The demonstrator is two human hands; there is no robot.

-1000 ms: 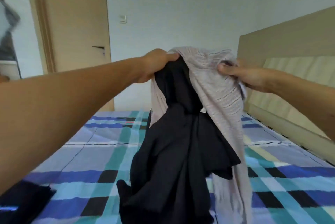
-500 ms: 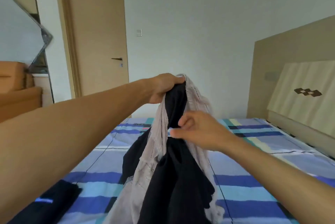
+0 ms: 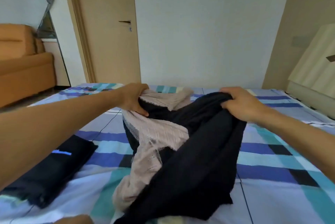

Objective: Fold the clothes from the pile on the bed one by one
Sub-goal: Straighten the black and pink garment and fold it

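Left hand (image 3: pixel 135 99): fingers curled round the top edge of the pink knit garment (image 3: pixel 159 131), thumb pressed where pink meets black. Right hand (image 3: pixel 243 105): closed on a bunched ridge of the black garment (image 3: pixel 199 154). The hands are well apart, both low over the bed (image 3: pixel 272 153). The two fabrics lie tangled on the sheet between and below them, black crossing over pink. Cannot tell whether this is one layered item or two.

Step, as judged: separate and lay flat before any fold. To do it well, hold the pink edge fixed and draw the black away sideways rather than upward, so the loose knit does not snag or stretch. Then find a hem and smooth from the centre out.

Materials: pink is an open ribbed knit with scalloped trim, thin and limp. Black is matte, looks heavier, and drapes in long soft folds. The sheet is smooth plaid cloth. A folded dark piece (image 3: pixel 54 169) lies flat to the left, apart.
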